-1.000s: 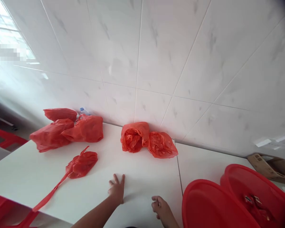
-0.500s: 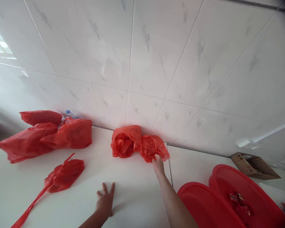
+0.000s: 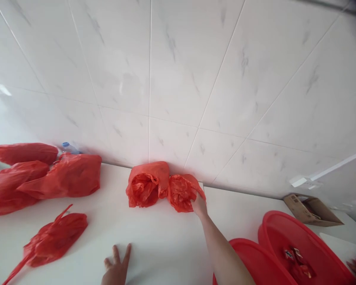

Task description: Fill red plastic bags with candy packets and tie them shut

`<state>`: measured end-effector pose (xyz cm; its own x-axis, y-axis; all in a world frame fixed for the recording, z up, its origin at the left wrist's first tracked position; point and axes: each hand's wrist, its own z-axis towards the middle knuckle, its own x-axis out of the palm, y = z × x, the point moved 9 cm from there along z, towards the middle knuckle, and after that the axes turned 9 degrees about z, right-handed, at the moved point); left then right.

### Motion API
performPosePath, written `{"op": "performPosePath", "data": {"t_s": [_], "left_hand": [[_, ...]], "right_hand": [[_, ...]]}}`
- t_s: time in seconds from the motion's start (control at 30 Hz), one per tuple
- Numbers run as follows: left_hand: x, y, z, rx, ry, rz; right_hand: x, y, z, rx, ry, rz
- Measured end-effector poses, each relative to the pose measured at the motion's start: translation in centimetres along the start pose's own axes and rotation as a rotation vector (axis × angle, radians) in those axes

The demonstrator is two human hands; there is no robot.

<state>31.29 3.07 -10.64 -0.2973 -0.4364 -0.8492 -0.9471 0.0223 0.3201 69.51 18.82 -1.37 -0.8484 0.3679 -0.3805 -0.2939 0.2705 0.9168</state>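
Two open, crumpled red plastic bags stand side by side against the tiled wall: a larger one [image 3: 146, 184] and a smaller one [image 3: 180, 192] touching it on the right. My right hand [image 3: 199, 204] reaches into the right side of the smaller bag, its fingers closed at the bag's edge and partly hidden by the plastic. Low in the view, my left hand [image 3: 117, 265] hovers over or rests on the white table [image 3: 160, 237] with fingers spread and nothing in them. A tied red bag [image 3: 56, 239] lies to its left.
Several full red bags [image 3: 74, 174] lie at the left by the wall, a blue-capped bottle [image 3: 69, 147] behind them. Red basins are at the lower right, one [image 3: 280, 225] holding small wrapped items. A cardboard box [image 3: 313, 209] sits beyond them.
The camera view has shifted, so the bags appear further left. My right hand has moved further onto the smaller bag. My left hand appears lower, still spread.
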Motion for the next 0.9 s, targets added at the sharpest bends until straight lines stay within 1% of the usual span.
{"op": "performPosePath", "data": {"t_s": [0.1, 0.2, 0.33, 0.4, 0.43, 0.47, 0.5, 0.53, 0.57, 0.6, 0.63, 0.67, 0.7, 0.73, 0.77, 0.83, 0.9], "left_hand": [[-0.9, -0.1, -0.3, 0.001, -0.012, 0.027], [-1.2, -0.2, -0.4, 0.001, -0.018, 0.009], [-0.7, 0.2, -0.5, -0.003, -0.021, 0.005], [-1.1, 0.7, -0.6, -0.008, 0.008, 0.0], [-1.6, 0.9, -0.7, -0.003, 0.03, -0.007], [-2.6, 1.0, -0.8, 0.013, 0.035, -0.02], [-4.2, 0.7, -0.9, 0.044, 0.008, -0.042], [-6.3, 0.0, -0.9, 0.102, -0.044, -0.076], [-9.1, -1.1, -1.1, 0.174, -0.151, -0.122], [-12.1, -2.6, -1.3, 0.27, -0.275, -0.183], [-14.8, -4.5, -1.6, 0.398, -0.361, -0.237], [-17.0, -6.5, -1.9, 0.522, -0.425, -0.274], [-18.8, -8.5, -2.0, 0.643, -0.469, -0.29], [-20.1, -10.3, -1.8, 0.726, -0.491, -0.293], [-20.8, -11.6, -0.9, 0.74, -0.478, -0.281], [-21.3, -13.3, 1.5, 0.714, -0.434, -0.247], [-21.0, -14.0, 3.9, 0.67, -0.404, -0.232]], "right_hand": [[0.8, -1.8, 0.2, 0.094, 0.028, -0.089], [1.2, -2.7, -0.4, 0.151, 0.038, -0.096], [1.0, -2.1, -1.9, 0.146, -0.001, 0.032], [0.9, -1.8, -2.8, 0.145, -0.022, 0.131], [1.0, -1.7, -3.3, 0.148, -0.03, 0.182], [1.1, -1.6, -3.9, 0.154, -0.034, 0.235], [1.2, -1.6, -4.4, 0.161, -0.036, 0.287], [1.4, -1.6, -4.9, 0.168, -0.032, 0.339], [1.6, -1.6, -5.5, 0.176, -0.024, 0.388], [1.9, -1.5, -6.1, 0.183, -0.01, 0.432], [2.1, -1.4, -6.7, 0.189, 0.01, 0.469], [2.4, -1.3, -7.3, 0.193, 0.037, 0.495], [2.7, -1.1, -8.0, 0.195, 0.071, 0.509], [3.0, -0.8, -8.8, 0.195, 0.11, 0.511], [3.2, -0.5, -9.6, 0.192, 0.15, 0.501], [3.4, 0.2, -11.3, 0.17, 0.228, 0.455], [3.2, 1.0, -13.1, 0.13, 0.289, 0.397]]}}
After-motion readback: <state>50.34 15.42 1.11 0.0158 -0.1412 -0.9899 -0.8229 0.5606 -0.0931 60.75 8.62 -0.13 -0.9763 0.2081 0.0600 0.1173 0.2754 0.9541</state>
